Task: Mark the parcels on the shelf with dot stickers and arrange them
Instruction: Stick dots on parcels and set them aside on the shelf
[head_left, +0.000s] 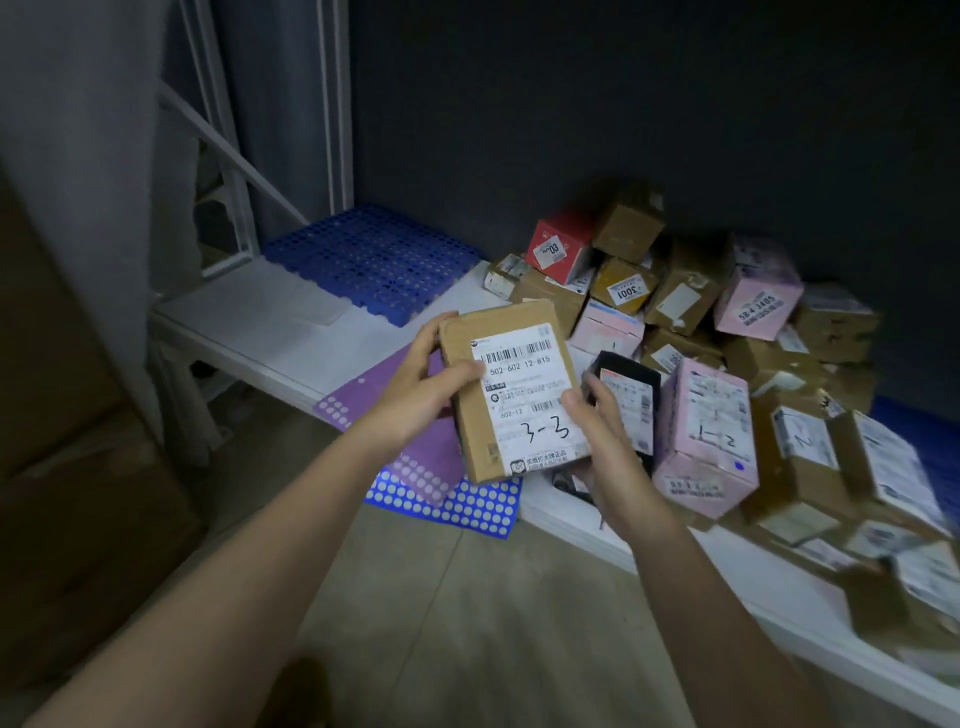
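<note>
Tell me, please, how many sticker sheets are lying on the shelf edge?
2: a purple sheet under the left hand, and a blue sheet below the held parcel, partly under the purple one. More may be hidden.

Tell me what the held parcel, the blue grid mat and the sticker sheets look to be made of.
Parcel: brown matte cardboard, going by its fibrous look and creased edges, with a white paper label.
Mat: likely moulded plastic, with uniform blue colour and a regular pattern of holes.
Sticker sheets: apparently thin paper, slightly glossy, lying flat over the shelf edge.

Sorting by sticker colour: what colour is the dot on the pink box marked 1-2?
Blue: a small dot low on the pink cardboard box, clearest in the head view.
</note>
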